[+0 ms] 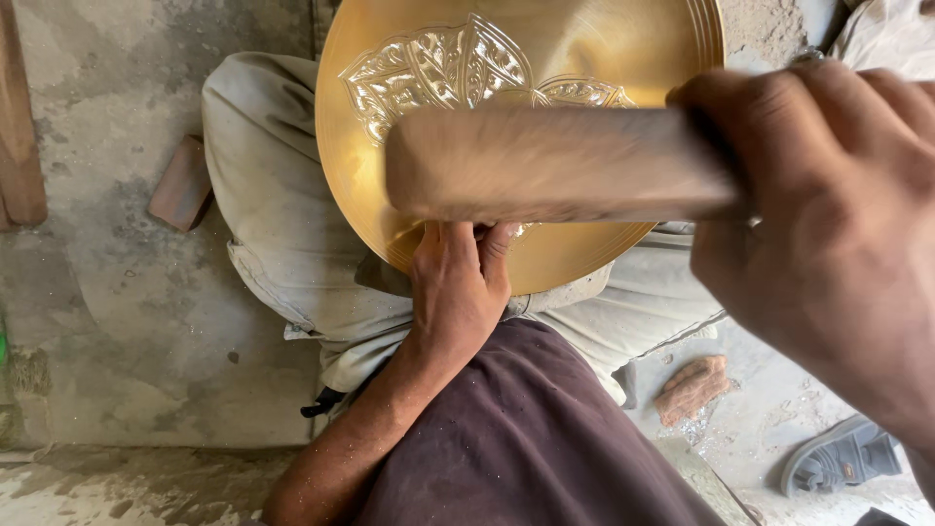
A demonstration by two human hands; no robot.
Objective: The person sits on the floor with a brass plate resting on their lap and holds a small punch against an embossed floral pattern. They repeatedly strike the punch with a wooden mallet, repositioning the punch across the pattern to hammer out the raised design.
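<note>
Nearest the camera, at four o'clock, the right hand (828, 234) is clenched tight around one end of a wooden mallet (545, 164), whose blurred pale block reaches out toward nine o'clock across the front of the plate. Below it, at six o'clock, the left hand (458, 282) lies near the lower rim of the brass plate (409, 146), fingers closed together and pointing up toward twelve; what they pinch is hidden behind the mallet, so I cannot tell. The round golden plate rests on the person's lap, on pale trousers (273, 214), filling the frame from the centre up to twelve o'clock, with an engraved leaf-and-flower pattern (438, 68) worked into its middle. Farther off on the dusty concrete floor (107, 321), a reddish brick piece (182, 185) lies at nine o'clock, and a grey sandal (842, 458) at five o'clock.
</note>
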